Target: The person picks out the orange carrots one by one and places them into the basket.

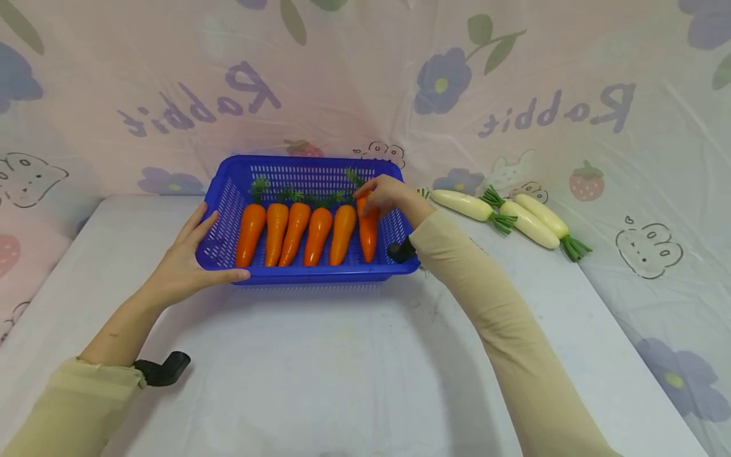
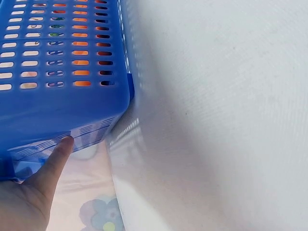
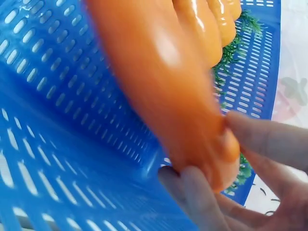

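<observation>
A blue plastic basket [image 1: 320, 274] with slotted walls holds several orange carrots [image 1: 316, 236] lying side by side, their green tops toward the far wall. My right hand [image 1: 384, 193] grips the thick top end of the rightmost carrot [image 1: 368, 236], inside the basket's right end. The right wrist view shows thumb and fingers around this carrot [image 3: 163, 72], which is slightly blurred. At the basket's front left corner, my left hand [image 1: 178, 266] is spread, its thumb along the front rim and its fingers against the left side. One straight digit touches the slotted wall in the left wrist view.
Several white radishes [image 1: 461, 204] with green stems lie on the white table [image 1: 320, 368], right of the basket. Behind them hangs a printed cloth [image 1: 365, 82] with flowers and rabbits. A black wrist mount [image 1: 165, 369] sticks out from the left sleeve.
</observation>
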### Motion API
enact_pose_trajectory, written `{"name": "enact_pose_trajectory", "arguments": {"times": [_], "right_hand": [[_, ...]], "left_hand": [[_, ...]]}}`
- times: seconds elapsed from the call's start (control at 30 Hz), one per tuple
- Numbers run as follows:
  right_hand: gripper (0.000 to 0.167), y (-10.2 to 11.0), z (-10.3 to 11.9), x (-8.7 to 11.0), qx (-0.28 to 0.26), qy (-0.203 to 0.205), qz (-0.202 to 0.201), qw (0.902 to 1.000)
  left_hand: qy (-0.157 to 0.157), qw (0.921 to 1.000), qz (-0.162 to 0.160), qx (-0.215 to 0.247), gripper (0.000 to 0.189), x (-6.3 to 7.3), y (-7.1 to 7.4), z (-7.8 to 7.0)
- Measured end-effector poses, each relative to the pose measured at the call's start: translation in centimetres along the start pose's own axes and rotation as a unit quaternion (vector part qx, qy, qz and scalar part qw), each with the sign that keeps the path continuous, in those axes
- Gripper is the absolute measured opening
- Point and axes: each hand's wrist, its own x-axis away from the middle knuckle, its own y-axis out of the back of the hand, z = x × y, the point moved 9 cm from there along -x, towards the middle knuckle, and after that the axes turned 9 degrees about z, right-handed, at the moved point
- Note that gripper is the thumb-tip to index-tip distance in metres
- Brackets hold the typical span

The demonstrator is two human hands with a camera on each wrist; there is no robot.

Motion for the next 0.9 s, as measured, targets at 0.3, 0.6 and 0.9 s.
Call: {"name": "enact_pose_trajectory", "arguments": {"times": [0.3,0.6,0.9], "right_hand": [[0.042,-0.3,-0.1,0.6,0.050,0.001,0.029,0.9983],[0.041,1.9,1.2,3.2,0.043,0.051,-0.009,0.9977],[0.039,3.6,0.1,6.7,-0.017,0.149,-0.065,0.9866]], "left_hand": [[-0.006,1.0000,-0.001,-0.001,0.116,0.0,-0.1,-0.1],[-0.004,1.0000,-0.002,-0.004,0.116,0.2,0.2,0.0],[-0.009,0.9998,0.004,-0.016,0.115,0.2,0.0,0.0]]}}
